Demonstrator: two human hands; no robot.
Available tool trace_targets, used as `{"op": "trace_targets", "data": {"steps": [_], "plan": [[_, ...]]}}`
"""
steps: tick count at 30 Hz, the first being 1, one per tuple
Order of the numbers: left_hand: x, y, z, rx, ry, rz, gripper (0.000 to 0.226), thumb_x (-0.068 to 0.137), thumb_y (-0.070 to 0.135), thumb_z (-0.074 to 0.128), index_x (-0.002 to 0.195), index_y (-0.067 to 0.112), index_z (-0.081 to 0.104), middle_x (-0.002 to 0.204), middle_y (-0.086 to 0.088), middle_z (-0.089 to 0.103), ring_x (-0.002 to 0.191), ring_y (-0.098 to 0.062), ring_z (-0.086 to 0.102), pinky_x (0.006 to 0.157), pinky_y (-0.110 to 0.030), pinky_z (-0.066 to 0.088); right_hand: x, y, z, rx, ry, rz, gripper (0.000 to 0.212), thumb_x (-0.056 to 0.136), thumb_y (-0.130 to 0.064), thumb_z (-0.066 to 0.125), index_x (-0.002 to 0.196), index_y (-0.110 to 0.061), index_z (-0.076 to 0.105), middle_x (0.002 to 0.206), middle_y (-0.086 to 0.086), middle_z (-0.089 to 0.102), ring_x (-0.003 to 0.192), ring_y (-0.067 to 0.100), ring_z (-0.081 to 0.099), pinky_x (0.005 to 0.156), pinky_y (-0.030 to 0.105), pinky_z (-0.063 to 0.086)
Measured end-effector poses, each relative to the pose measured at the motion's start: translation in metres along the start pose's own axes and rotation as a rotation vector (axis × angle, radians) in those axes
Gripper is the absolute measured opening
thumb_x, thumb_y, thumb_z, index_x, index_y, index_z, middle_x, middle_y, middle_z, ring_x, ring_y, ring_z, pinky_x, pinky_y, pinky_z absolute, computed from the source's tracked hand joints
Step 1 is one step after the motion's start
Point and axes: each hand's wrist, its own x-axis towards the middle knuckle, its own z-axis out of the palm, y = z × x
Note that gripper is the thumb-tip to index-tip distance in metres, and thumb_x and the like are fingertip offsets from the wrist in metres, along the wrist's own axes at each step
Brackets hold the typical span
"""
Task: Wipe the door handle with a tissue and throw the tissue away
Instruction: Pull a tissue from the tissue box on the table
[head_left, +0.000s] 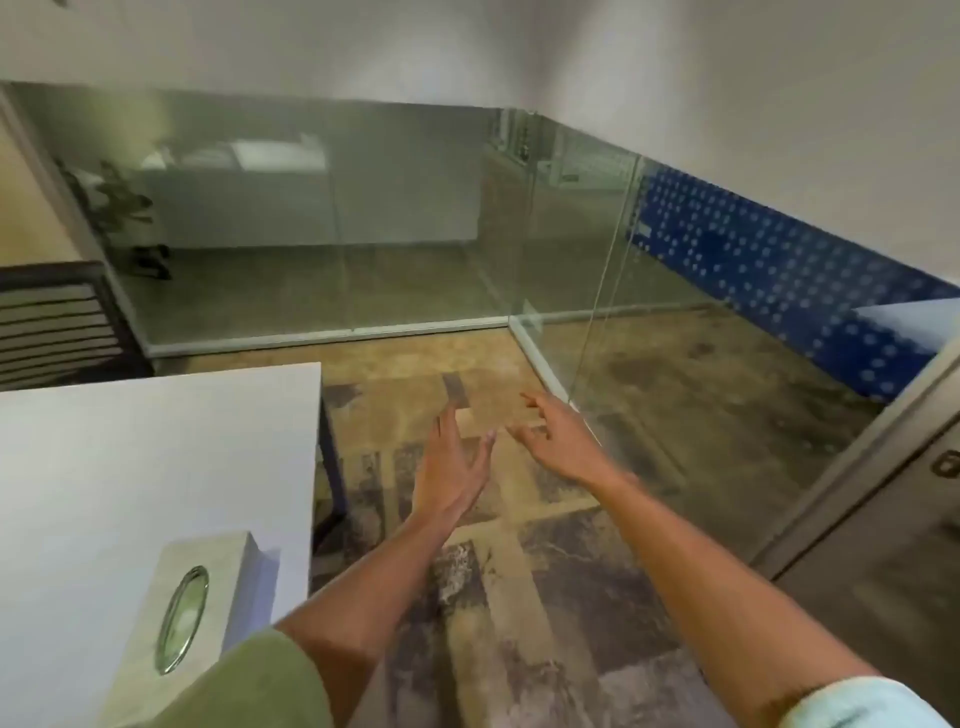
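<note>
Both my arms reach forward over the patterned floor. My left hand (451, 467) is flat with its fingers apart and holds nothing. My right hand (558, 439) is just to its right, also spread and empty. A pale tissue box (202, 613) with an oval slot stands on the white table (130, 467) at my lower left, behind my left forearm. No tissue sticks out of the slot that I can see. At the right edge a grey door (883, 587) shows a dark metal fitting (946, 462), partly cut off by the frame.
Glass partition walls (415, 234) run across ahead and along the right, meeting at a corner (519, 322). A dark slatted chair (52, 322) stands at the far left behind the table. A blue dotted band (779, 270) covers the lower right glass.
</note>
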Motion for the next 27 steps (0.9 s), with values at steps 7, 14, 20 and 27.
{"op": "trace_targets", "data": {"steps": [7,14,20,27], "plan": [[-0.013,-0.070,-0.028,0.052,0.156,-0.215,0.072,0.098,0.061,0.046,0.154,0.018,0.033,0.154,-0.008,0.045,0.140,-0.025,0.045,0.112,-0.036,0.038,0.038,-0.022,0.062,0.116,-0.217,-0.093,0.059,0.096,-0.043,0.058,0.148,-0.017,0.043,0.143,0.003,0.052,0.131,0.019,0.049,0.099,0.030,0.044],[-0.043,-0.113,-0.042,-0.009,0.403,-0.439,0.051,0.094,0.060,0.054,0.138,0.037,0.043,0.135,0.015,0.051,0.126,-0.009,0.051,0.100,-0.002,0.030,0.057,-0.045,0.116,0.180,-0.465,-0.196,0.064,0.096,-0.051,0.054,0.150,-0.019,0.041,0.148,0.003,0.051,0.133,0.019,0.049,0.107,0.037,0.043],[-0.070,-0.133,-0.054,-0.010,0.529,-0.694,0.071,0.095,0.061,0.052,0.153,0.023,0.035,0.159,-0.003,0.040,0.143,-0.024,0.040,0.115,-0.038,0.032,0.058,-0.070,0.153,0.168,-0.625,-0.319,0.057,0.096,-0.048,0.056,0.147,-0.023,0.046,0.144,0.001,0.054,0.130,0.019,0.052,0.106,0.038,0.045],[-0.112,-0.156,-0.083,0.068,0.669,-0.850,0.066,0.095,0.051,0.060,0.148,0.015,0.044,0.153,-0.006,0.049,0.140,-0.026,0.046,0.114,-0.039,0.037,0.046,-0.102,0.214,0.186,-0.739,-0.407,0.055,0.094,-0.043,0.061,0.143,-0.023,0.048,0.139,0.001,0.058,0.119,0.015,0.057,0.100,0.034,0.050]]}}
